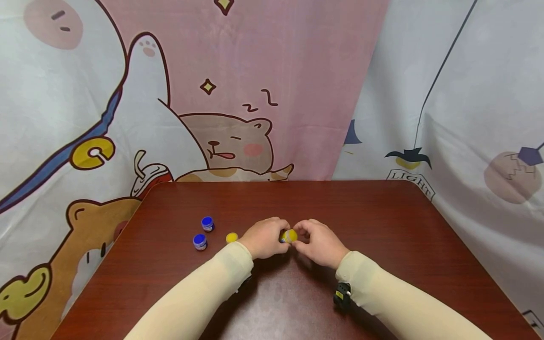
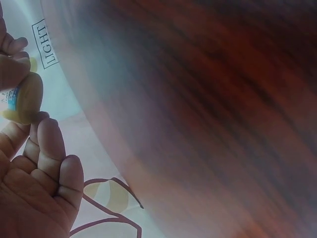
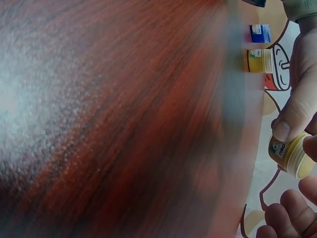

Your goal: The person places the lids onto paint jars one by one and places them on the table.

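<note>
A small yellow jar (image 1: 289, 236) with a label on its side is held tilted above the table (image 1: 361, 208). My left hand (image 1: 264, 238) grips its body; in the right wrist view the thumb (image 3: 282, 130) presses beside the label. The right hand (image 1: 320, 244) has curled its thumb and fingers around the lid end, seeming to pinch the lid. Left of the left hand stands a second yellow jar (image 1: 231, 237), partly hidden by that hand. The left wrist view catches the held jar (image 2: 30, 99) at its left edge, among fingers.
Two small jars with blue lids, the rear one (image 1: 207, 224) and the nearer one (image 1: 200, 242), stand upright on the left part of the table. A printed curtain (image 1: 310, 94) hangs behind the table's far edge. A dark device (image 1: 342, 296) sits at the right wrist.
</note>
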Tool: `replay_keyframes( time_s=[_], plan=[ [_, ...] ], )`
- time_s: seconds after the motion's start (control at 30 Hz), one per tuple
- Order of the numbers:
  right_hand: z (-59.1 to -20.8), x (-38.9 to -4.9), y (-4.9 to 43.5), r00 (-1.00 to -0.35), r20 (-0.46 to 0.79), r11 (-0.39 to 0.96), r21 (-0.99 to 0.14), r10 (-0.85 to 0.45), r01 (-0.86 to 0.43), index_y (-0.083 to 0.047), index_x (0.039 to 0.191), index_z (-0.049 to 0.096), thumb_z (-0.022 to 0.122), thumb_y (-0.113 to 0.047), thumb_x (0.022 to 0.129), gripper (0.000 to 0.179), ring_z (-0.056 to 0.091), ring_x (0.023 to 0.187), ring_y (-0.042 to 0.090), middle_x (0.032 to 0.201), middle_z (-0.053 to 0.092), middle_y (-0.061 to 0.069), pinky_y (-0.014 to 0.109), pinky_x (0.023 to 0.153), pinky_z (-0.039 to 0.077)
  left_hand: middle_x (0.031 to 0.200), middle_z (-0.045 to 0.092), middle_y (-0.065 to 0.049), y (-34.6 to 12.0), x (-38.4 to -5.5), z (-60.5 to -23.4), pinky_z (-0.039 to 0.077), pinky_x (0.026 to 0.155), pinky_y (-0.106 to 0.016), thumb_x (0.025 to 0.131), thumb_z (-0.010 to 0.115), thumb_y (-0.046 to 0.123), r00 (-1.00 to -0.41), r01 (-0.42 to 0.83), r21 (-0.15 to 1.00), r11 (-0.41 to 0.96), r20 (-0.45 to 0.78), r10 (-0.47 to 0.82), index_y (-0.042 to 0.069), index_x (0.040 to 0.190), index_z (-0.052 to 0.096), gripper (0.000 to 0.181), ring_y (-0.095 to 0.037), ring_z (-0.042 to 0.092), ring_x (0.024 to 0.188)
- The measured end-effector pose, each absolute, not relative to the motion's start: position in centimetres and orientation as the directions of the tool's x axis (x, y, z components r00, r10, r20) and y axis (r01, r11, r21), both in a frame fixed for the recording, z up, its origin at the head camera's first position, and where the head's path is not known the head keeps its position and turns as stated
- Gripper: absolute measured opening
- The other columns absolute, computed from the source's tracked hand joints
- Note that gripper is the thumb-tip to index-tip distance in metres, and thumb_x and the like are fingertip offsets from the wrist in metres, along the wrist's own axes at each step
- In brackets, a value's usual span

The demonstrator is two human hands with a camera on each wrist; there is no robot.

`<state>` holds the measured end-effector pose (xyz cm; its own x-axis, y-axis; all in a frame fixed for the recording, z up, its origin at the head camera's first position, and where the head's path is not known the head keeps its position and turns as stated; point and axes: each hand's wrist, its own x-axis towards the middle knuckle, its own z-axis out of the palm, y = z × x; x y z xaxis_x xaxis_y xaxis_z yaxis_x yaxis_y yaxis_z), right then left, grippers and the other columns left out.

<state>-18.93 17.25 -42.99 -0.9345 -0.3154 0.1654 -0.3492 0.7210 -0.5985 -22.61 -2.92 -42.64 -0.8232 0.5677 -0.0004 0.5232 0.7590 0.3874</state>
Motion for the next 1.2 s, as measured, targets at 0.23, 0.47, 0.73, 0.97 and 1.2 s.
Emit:
replay_keyframes(
  time_s=[0.23, 0.47, 0.73, 0.97, 1.2],
  plan=[
    [-42.94, -18.91, 17.18, -0.933, 0.165, 0.721, -0.596, -0.319, -0.352, -0.013, 0.114, 0.072, 0.081, -0.017, 0.09, 0.027, 0.065, 0.096, 0.016, 0.104, 0.069, 0.002, 0.037, 0.086, 0.056, 0.099, 0.062, 0.007, -2.91, -22.59, -42.6, 0.05, 0.076, -0.027, 0.089, 0.08, 0.034, -0.826, 0.517, 0.391, 0.761, -0.007, 0.564, 0.018, 0.117, 0.07, 0.034, -0.011, 0.059, 0.083],
    [-42.98, -18.96, 17.19, -0.936, 0.159, 0.728, -0.593, -0.313, -0.344, -0.014, 0.111, 0.073, 0.081, -0.018, 0.09, 0.023, 0.065, 0.096, 0.017, 0.103, 0.068, 0.002, 0.039, 0.087, 0.056, 0.099, 0.062, 0.007, -2.9, -22.74, -42.82, 0.05, 0.075, -0.026, 0.088, 0.08, 0.034, -0.823, 0.523, 0.387, 0.759, -0.001, 0.568, 0.018, 0.117, 0.07, 0.035, -0.011, 0.059, 0.083],
    [-43.05, -18.91, 17.18, -0.935, 0.17, 0.731, -0.586, -0.312, -0.35, -0.012, 0.113, 0.072, 0.082, -0.018, 0.089, 0.027, 0.066, 0.097, 0.016, 0.104, 0.069, 0.001, 0.038, 0.087, 0.056, 0.1, 0.063, 0.007, -2.87, -22.79, -42.96, 0.051, 0.076, -0.027, 0.088, 0.08, 0.034, -0.823, 0.522, 0.387, 0.76, -0.004, 0.567, 0.018, 0.117, 0.07, 0.035, -0.01, 0.059, 0.083],
    [-43.09, -18.89, 17.25, -0.934, 0.173, 0.726, -0.591, -0.314, -0.353, -0.013, 0.111, 0.072, 0.081, -0.018, 0.09, 0.024, 0.066, 0.097, 0.016, 0.104, 0.069, 0.001, 0.038, 0.087, 0.056, 0.1, 0.063, 0.007, -2.82, -22.83, -42.95, 0.051, 0.076, -0.027, 0.088, 0.081, 0.035, -0.824, 0.523, 0.381, 0.762, -0.003, 0.567, 0.018, 0.118, 0.07, 0.036, -0.01, 0.059, 0.083],
    [-42.99, -18.87, 17.34, -0.935, 0.164, 0.724, -0.596, -0.313, -0.347, -0.013, 0.114, 0.072, 0.082, -0.02, 0.09, 0.027, 0.066, 0.098, 0.016, 0.105, 0.069, 0.001, 0.039, 0.087, 0.056, 0.099, 0.062, 0.007, -2.85, -22.78, -42.86, 0.05, 0.075, -0.027, 0.088, 0.081, 0.035, -0.823, 0.522, 0.386, 0.76, -0.005, 0.568, 0.019, 0.117, 0.07, 0.034, -0.011, 0.059, 0.083]
  ],
)
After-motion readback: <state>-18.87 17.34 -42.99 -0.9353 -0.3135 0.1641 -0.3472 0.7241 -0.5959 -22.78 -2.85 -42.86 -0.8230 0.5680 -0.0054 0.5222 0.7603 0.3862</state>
